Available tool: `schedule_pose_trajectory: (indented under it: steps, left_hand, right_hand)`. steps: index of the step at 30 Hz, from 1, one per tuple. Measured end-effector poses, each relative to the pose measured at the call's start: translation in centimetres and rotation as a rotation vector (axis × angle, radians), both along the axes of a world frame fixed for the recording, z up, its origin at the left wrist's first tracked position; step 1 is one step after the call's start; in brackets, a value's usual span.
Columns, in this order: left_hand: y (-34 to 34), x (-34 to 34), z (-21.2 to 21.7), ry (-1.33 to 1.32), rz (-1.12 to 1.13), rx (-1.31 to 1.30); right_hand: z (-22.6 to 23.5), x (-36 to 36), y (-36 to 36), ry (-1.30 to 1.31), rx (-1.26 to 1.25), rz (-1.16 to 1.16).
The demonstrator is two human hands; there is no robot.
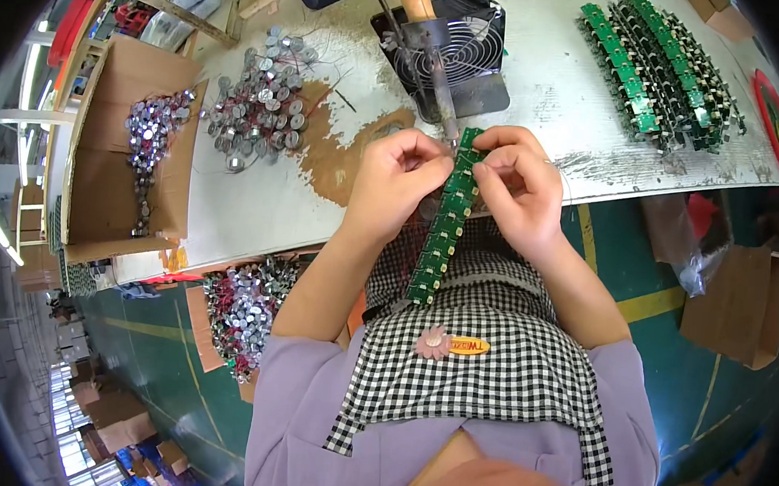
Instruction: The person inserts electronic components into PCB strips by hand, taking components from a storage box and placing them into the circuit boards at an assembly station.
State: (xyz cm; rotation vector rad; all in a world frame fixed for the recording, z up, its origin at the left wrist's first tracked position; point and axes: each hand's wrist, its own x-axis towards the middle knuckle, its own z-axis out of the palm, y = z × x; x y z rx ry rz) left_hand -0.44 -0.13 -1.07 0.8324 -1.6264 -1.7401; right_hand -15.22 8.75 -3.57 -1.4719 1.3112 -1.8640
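Observation:
A long strip of green circuit boards [442, 233] stretches from between my hands down over my checked apron. Its far end is just under the tip of a soldering iron [443, 89] with a wooden handle. My right hand [524, 189] is closed on the strip's right edge near that end, thumb and fingers bent together. At the left edge my left hand [400, 179] is closed in a pinch; whatever lies between its fingertips is too small to make out. A dim round part shows beside the strip below my left hand.
A black fan [476, 37] stands behind the iron. Round metal parts with wires [260, 98] lie heaped at left, beside a cardboard box [180, 138] holding more. Stacked board strips [659, 72] and a red-rimmed dish [774, 127] are at right. Another parts-filled box [196, 320] stands below the table.

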Motion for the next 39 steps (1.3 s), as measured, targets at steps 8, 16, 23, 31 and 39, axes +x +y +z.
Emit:
schedule_pose_trajectory:
  steps: [8, 16, 23, 31, 39]
  left_hand:
    - [0.1, 0.2, 0.7, 0.02, 0.007, -0.006]
    - [-0.1, 0.8, -0.1, -0.101, -0.012, -0.033]
    - [-0.9, 1.7, 2.0, -0.351, 0.044, -0.734]
    - [-8.5, 7.3, 0.1, -0.676, 0.555, -1.215]
    - [-14.3, 2.9, -2.9, -1.021, 0.439, -1.174]
  right_hand:
    - [0.3, 0.4, -0.2, 0.031, -0.043, -0.007]
    - [-0.7, 0.8, -0.1, -0.039, 0.009, 0.009]
    - [-1.0, 0.8, -0.1, -0.126, 0.047, -0.055]
    - [-1.7, 0.6, 0.1, -0.197, 0.102, -0.005]
    - [-1.5, 0.5, 0.0, -0.184, 0.078, -0.012]
